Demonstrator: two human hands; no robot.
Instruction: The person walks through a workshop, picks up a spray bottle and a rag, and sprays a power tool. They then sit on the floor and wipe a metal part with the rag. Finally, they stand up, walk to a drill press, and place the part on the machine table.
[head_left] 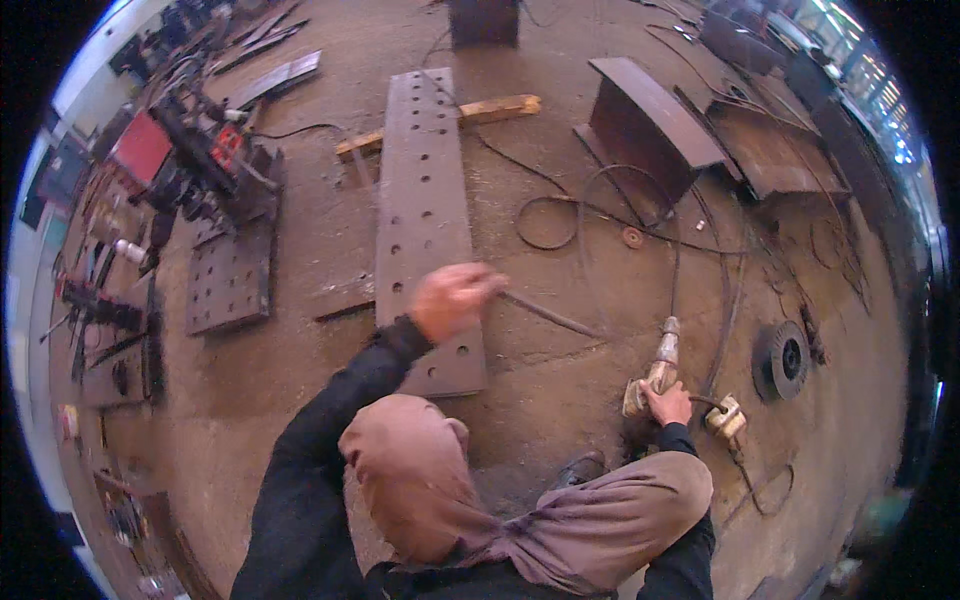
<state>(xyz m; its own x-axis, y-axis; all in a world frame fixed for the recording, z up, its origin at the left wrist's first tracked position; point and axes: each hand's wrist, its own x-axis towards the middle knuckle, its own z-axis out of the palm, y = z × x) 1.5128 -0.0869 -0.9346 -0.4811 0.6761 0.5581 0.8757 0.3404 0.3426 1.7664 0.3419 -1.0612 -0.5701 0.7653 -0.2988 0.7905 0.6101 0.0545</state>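
Note:
My left hand (455,302) is raised above the long drilled steel plate (425,200), its fingers closed and smeared by motion. From it a dark length of cable (553,317) runs to the right. Down at the right, my right hand (668,402) is closed round a beige and grey cable connector (661,360) near the floor. A cable leads away from the connector's far end. Beside that hand lies a second beige connector box (725,415) with its own cable. The undersides of both grips are hidden.
A wooden beam (500,108) passes beneath the plate. Thick steel beams (650,120) stand at the far right, with looped cables (548,220) on the floor before them. A dark ring-shaped reel (785,360) lies at right. A red-and-black machine (200,160) stands on drilled plate at left.

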